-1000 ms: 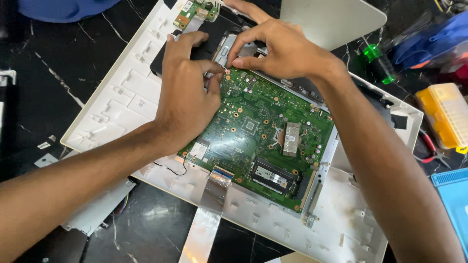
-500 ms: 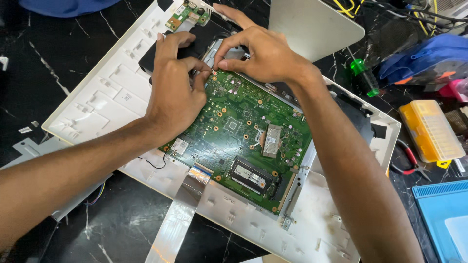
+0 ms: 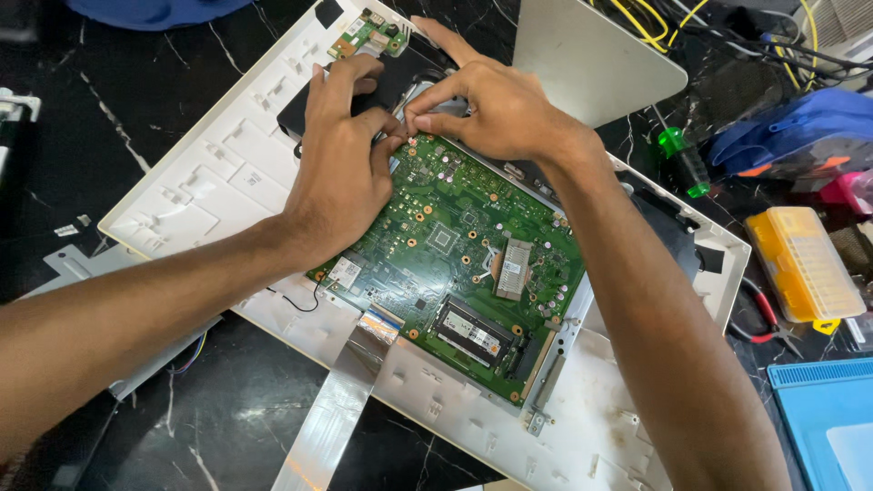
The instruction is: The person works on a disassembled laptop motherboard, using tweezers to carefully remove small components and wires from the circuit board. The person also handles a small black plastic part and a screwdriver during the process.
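Nearest the camera, below both hands, a flat silvery ribbon cable (image 3: 332,409) runs from the lower edge of the green circuit board (image 3: 455,264) down across the black veined stone counter (image 3: 182,427). The board lies in a white plastic casing (image 3: 227,173) and reaches up under both hands; a black memory module (image 3: 473,332) sits on it well below the hands, and a small square chip (image 3: 443,239) lies just below the right wrist. The left hand (image 3: 341,173) rests palm-down on the board's upper left corner, fingers curled, thumb and forefinger pinched together at the board's top edge. The right hand (image 3: 496,114) meets it there — its fingertips pinched close against those of the left on something too small to make out. Beyond the left fingers lies a small green connector board (image 3: 368,36) on the casing's far corner. Beyond the right hand a grey metal panel (image 3: 591,59) leans. To the right of the right forearm stand a green-handled screwdriver (image 3: 682,162) and, farther off, a yellow plastic box (image 3: 805,264).
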